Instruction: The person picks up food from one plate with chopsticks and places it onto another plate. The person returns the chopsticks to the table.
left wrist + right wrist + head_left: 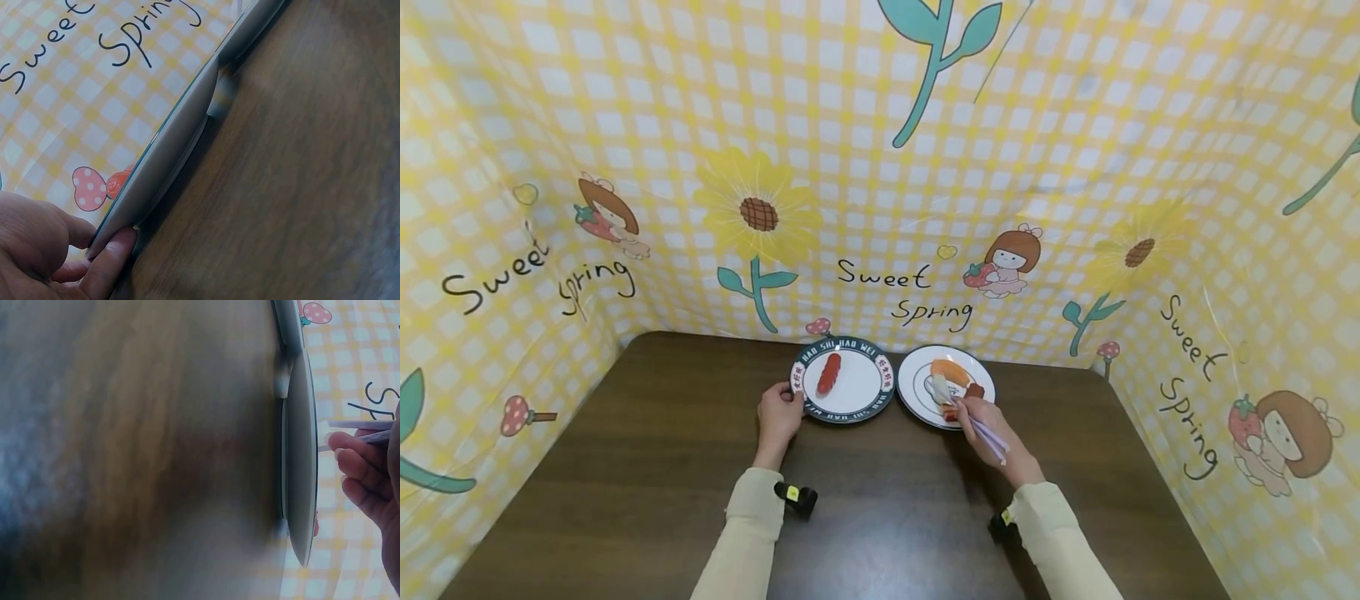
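My left hand pinches the left edge of a white plate with a dark green lettered rim. In the left wrist view, fingers lie on both sides of its rim. A red scored sausage lies on this plate. My right hand holds a pair of lilac chopsticks over a second white plate. Beside their front ends is a whitish piece; I cannot tell whether they grip it. An orange food piece and reddish-brown pieces lie on that plate, partly hidden by my hand.
Both plates stand side by side near the far edge of a dark wooden table. A yellow checked cloth with printed flowers hangs behind and along both sides. Black wrist cameras sit at my cuffs.
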`<state>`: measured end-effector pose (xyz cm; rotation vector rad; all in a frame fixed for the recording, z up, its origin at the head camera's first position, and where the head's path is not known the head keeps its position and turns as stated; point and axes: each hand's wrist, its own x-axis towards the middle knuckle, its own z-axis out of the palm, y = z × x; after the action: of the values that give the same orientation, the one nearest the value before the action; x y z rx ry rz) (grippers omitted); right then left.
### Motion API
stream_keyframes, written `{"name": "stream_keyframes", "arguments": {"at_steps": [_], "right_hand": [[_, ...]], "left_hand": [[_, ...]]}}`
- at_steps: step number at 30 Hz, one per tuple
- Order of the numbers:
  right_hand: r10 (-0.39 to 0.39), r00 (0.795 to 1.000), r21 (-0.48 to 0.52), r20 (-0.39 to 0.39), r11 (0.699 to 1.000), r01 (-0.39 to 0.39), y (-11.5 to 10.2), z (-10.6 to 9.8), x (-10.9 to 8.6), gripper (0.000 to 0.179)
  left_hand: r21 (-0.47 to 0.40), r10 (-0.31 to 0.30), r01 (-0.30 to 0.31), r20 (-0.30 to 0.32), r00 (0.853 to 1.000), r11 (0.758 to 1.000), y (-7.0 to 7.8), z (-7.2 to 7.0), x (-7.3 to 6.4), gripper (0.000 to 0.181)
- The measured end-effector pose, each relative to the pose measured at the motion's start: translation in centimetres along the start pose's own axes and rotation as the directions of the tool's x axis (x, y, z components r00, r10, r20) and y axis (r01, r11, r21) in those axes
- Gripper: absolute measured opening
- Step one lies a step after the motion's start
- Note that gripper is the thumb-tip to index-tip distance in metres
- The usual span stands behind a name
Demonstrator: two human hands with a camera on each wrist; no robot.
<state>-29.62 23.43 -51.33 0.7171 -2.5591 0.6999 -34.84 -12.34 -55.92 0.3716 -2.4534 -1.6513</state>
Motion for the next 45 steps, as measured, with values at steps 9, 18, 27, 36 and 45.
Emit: {"name": "stream_keyframes", "arguments": {"at_steps": [9, 18, 27, 36, 45], "right_hand": [[-0.138, 0.988, -0.113, -0.067, 0.985, 0.129, 0.5, 0.3, -0.2, 0.022], [-0.268, 0.952, -0.146, -0.150, 0.958, 0.247, 1.1, 0.5, 0.3, 0.018], [-0.309, 0.934, -0.159, -0.177, 0.946, 0.283, 1.0, 0.7, 0.2, 0.023], [-0.349, 0.918, -0.161, -0.187, 0.933, 0.322, 0.3, 0.4, 0.9, 0.023], [-0.337, 0.928, -0.151, -0.157, 0.937, 0.315, -0.9, 0.4, 1.6, 0.022]], "left_hand": [[0.002, 0.007, -0.007, -0.001, 1.000, 1.000, -0.1, 0.1, 0.0, 0.037], [0.004, 0.006, -0.006, -0.001, 1.000, 1.000, 0.1, 0.0, -0.1, 0.038], [-0.002, 0.002, -0.002, -0.006, 1.000, 1.000, 0.1, 0.0, 0.0, 0.037], [-0.008, 0.007, -0.007, -0.007, 1.000, 1.000, 0.1, 0.0, 0.0, 0.038], [-0.010, 0.027, -0.027, -0.020, 0.999, 1.000, -0.1, 0.0, 0.1, 0.036]]}}
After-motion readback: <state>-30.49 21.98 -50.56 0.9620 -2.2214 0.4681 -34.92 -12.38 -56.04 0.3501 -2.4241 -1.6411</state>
